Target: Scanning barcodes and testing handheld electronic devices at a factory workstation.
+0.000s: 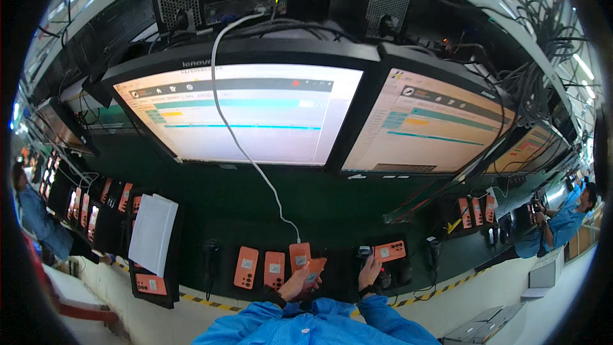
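Observation:
My left hand (294, 285) is closed round an orange phone (314, 270) with a pale label on its back, tilted up off the bench. Right behind it lies another orange phone (299, 254), with a white cable (271, 186) running to its top edge. Two more orange phones, a left one (246, 267) and a right one (274, 269), lie to the left, label side up. My right hand (368, 275) is closed on a small dark device (364, 251) with a bluish-grey face; its exact kind is unclear. Just right of it, an orange phone (390, 251) lies sideways, cameras showing.
Two lit monitors, a left one (255, 115) and a right one (428, 121), stand behind the green bench (223, 198). Dark handheld scanners (211, 259) stand nearby. White papers (153, 230) cover a black tray at left. Co-workers in blue sit at both sides.

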The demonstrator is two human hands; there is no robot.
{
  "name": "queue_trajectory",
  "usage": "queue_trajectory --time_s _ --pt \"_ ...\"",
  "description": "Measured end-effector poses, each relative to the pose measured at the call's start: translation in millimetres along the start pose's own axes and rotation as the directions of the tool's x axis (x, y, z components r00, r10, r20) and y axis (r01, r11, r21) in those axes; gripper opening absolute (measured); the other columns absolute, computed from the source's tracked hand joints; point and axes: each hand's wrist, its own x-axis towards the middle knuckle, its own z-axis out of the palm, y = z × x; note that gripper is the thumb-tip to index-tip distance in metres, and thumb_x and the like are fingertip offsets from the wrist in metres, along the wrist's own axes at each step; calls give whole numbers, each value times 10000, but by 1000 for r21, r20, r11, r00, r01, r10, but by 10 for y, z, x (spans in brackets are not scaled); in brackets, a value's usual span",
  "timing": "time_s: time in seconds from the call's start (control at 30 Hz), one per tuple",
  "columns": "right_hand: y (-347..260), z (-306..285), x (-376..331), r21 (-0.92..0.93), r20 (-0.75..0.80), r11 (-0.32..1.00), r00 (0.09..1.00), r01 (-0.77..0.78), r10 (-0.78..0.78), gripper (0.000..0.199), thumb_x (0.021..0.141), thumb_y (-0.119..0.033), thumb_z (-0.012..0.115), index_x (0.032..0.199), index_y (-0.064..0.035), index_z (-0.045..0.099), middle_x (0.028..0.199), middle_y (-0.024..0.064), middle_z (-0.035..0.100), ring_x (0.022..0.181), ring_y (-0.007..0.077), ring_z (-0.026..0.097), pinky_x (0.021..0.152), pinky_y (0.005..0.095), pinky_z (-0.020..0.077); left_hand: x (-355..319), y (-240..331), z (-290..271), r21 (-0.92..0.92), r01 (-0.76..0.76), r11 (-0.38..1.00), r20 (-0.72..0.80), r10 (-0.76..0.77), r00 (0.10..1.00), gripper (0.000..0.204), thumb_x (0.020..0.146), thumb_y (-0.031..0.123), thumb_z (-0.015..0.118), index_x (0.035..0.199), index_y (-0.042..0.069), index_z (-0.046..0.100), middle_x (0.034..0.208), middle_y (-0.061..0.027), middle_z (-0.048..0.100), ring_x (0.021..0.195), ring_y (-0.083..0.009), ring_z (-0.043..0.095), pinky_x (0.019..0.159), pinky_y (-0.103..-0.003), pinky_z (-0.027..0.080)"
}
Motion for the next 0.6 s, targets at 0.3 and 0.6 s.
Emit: queue_trajectory --time_s 0.3,0.6 --pt "-1849 -707 151 594 723 550 689 -587 -46 109 892 -81 588 951 3 624 867 14 623 808 66 554 743 211 434 -241 127 -196 172 -29 985 201 -6 980 598 953 506 351 1123 -33 546 945 -100 620 806 -168 569 731 -304 460" --pt "-1739 -808 59 492 805 661 585 -566 -98 83 857 -47 608 913 1 647 853 25 646 789 85 577 718 245 469 -322 209 0 302 -121 946 269 38 962 709 901 642 352 1041 -16 577 888 -59 581 792 -134 525 737 -282 438"
